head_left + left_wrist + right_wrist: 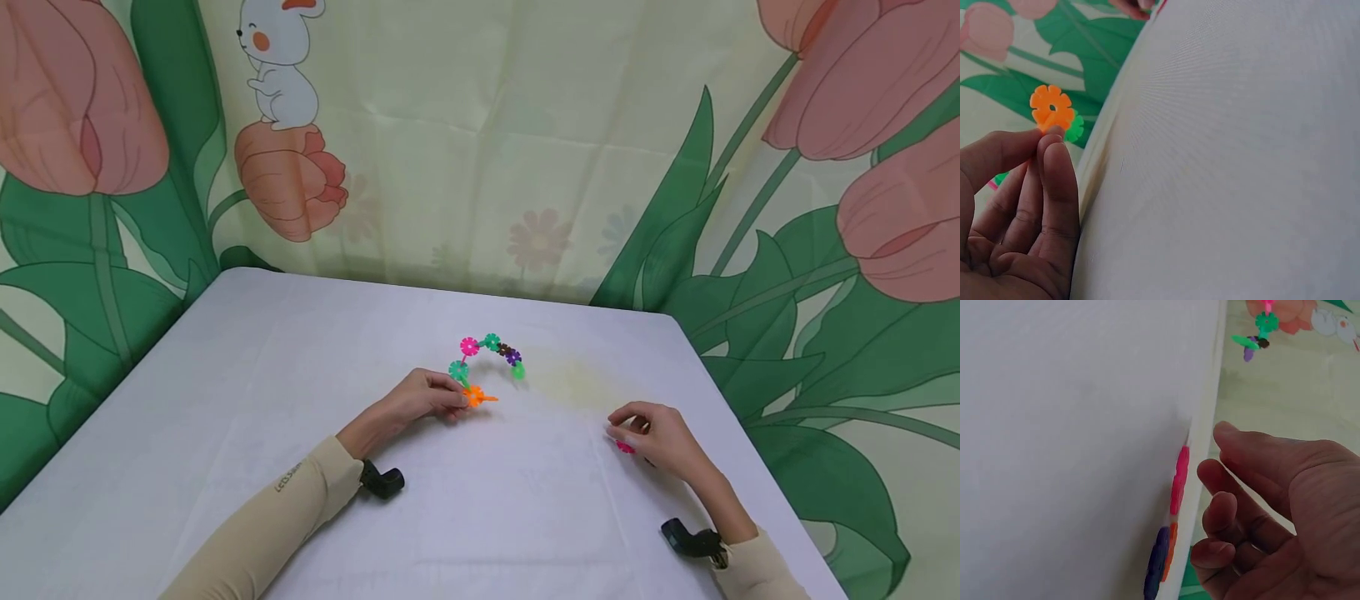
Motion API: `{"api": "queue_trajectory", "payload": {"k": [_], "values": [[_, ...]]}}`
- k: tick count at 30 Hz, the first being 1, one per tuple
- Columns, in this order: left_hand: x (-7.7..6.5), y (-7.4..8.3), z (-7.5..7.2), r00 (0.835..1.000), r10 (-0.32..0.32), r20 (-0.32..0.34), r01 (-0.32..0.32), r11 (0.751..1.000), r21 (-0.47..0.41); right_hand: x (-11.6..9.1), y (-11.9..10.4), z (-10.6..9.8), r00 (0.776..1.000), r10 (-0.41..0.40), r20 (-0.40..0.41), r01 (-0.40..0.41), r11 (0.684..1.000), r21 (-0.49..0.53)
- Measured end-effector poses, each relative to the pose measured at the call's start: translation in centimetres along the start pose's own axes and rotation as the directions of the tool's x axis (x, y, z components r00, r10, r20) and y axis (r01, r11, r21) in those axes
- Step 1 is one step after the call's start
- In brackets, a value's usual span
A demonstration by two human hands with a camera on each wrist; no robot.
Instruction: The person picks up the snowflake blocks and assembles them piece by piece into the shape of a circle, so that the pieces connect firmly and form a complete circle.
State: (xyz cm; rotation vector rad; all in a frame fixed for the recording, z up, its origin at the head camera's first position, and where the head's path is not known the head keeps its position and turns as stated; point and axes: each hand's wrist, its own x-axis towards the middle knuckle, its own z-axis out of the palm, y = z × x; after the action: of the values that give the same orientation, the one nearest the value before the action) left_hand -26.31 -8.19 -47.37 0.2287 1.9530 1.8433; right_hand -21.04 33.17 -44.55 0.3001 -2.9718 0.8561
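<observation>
My left hand [429, 395] pinches an orange flower-shaped interlocking disc [476, 397] between thumb and fingertips. That disc is one end of a curved chain of notched plastic discs, with a teal disc [458, 370], a pink disc [469, 346], another teal disc [492, 342], a dark brown one, a purple disc [513, 357] and a green disc [519, 371] at the far end. My right hand [660, 435] holds nothing, fingers loosely bent and apart, close over a loose pink disc [1179, 481] on the table. The right wrist view also has a dark purple disc [1156, 562] and an orange disc [1170, 550] lying there.
A white cloth covers the table [480, 517]. Behind it hangs a curtain [465, 150] printed with tulips and a rabbit. A black wrist camera [382, 481] sits at the left cuff, and another black camera [688, 539] at the right wrist.
</observation>
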Motion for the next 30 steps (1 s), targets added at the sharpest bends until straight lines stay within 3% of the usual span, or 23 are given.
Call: {"api": "queue_trajectory", "payload": {"k": [9, 30], "values": [[0.0, 0.0, -0.1, 1.000, 0.002, 0.007, -0.002, 1.000, 0.001, -1.2, 1.7, -0.9, 1.000, -0.012, 0.017, 0.013, 0.997, -0.078], [0.0, 0.4, 0.1, 1.000, -0.008, 0.005, 0.008, 1.000, -0.002, -1.4, 2.2, -0.9, 0.997, 0.014, 0.076, -0.007, 0.995, -0.098]]}}
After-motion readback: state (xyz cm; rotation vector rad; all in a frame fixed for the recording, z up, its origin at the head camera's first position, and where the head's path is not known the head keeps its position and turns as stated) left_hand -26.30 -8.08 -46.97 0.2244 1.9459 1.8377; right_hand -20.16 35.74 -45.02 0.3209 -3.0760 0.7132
